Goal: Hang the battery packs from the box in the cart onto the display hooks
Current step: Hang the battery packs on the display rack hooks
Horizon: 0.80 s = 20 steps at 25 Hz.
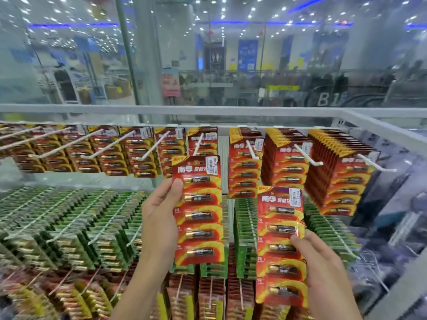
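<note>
Left hand (159, 215) and right hand (323, 264) each grip a raised battery pack (198, 211).

Left hand (159, 218) holds the left battery pack (198, 211) upright, top edge just below a top-row display hook (199, 144). Right hand (323, 269) holds the right battery pack (280, 245) lower, to its right, in front of the second-row packs (246, 227). Fuller top-row stacks (286, 162) hang right of that hook. Glass wall (231, 54) stands behind the rack.

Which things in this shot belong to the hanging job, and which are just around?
Job: left hand gripping a red battery pack; right hand gripping a second red pack; white hooks on the top row.
Just around: green packs lower down; glass wall behind.
</note>
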Each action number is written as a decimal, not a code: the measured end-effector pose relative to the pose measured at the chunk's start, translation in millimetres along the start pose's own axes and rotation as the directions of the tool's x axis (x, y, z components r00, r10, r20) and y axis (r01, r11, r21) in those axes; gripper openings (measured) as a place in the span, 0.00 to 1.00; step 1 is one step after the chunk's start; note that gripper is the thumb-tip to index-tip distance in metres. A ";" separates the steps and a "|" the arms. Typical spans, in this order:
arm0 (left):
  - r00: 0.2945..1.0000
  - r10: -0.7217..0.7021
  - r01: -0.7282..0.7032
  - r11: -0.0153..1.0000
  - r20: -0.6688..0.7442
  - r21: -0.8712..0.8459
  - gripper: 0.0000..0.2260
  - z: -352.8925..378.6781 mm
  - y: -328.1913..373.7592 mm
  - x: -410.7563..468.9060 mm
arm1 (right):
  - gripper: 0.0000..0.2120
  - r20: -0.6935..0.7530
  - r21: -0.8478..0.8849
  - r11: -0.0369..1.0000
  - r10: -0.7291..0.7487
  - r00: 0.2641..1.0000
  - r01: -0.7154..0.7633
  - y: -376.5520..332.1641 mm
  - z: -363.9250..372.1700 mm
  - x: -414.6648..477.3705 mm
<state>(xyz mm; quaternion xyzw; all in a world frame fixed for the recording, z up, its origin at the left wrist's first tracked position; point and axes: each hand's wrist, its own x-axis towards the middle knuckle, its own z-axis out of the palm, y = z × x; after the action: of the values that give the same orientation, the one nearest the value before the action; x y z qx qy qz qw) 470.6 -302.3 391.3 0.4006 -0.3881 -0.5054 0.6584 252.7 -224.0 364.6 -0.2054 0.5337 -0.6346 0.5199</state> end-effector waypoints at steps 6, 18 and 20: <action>0.999 0.002 -0.001 1.000 -0.034 0.030 0.09 3.1 3.9 11.1 | 0.11 0.022 -0.020 1.000 -0.013 1.000 0.013 -0.6 0.6 3.1; 0.999 -0.031 0.026 0.986 0.025 0.164 0.11 33.6 -22.9 107.7 | 0.07 -0.038 -0.055 0.968 -0.249 0.968 0.247 -34.5 -16.6 3.3; 1.000 -0.026 0.024 0.985 0.013 0.173 0.11 40.7 -26.9 127.8 | 0.09 -0.037 -0.101 0.954 -0.288 0.957 0.283 -43.0 -20.0 5.3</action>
<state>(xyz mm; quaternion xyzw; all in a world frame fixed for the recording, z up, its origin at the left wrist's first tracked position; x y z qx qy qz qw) 447.8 -437.0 395.6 0.4573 -0.4303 -0.4809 0.6119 215.4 -224.1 394.5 -0.2884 0.5411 -0.6821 0.3985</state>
